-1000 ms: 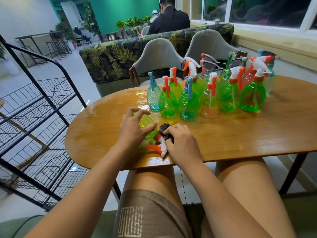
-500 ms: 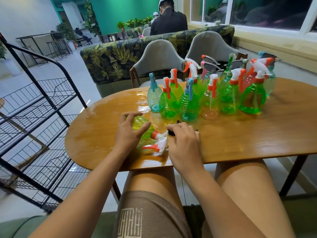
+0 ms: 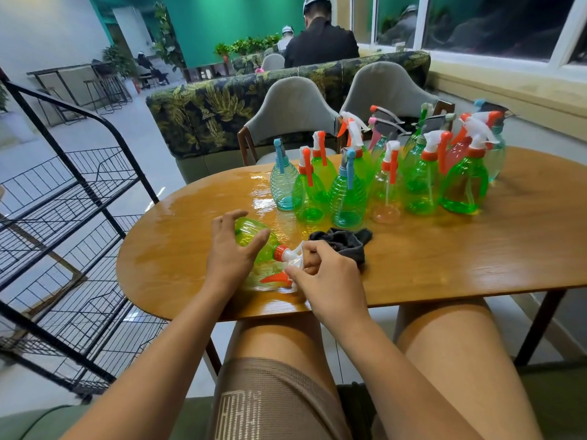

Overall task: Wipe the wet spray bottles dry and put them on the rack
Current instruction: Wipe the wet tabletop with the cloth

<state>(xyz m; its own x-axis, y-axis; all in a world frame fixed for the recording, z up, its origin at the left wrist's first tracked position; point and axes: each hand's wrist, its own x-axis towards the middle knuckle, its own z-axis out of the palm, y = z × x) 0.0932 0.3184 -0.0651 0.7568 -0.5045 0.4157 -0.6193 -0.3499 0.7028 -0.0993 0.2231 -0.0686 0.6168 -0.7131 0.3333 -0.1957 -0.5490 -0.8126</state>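
1. We find the rack close beside the table on the left, handy for loading; no bottle shows on its shelves, and its left side is cut off
2. The standing bottles wait upright at the far side; those behind overlap beyond counting
3. One bottle lies on its side near the front edge: the left hand curls over its body to steady it, the right hand pinches its spray head
4. The cloth lies crumpled just beyond the right hand, unheld; whether they touch is hidden
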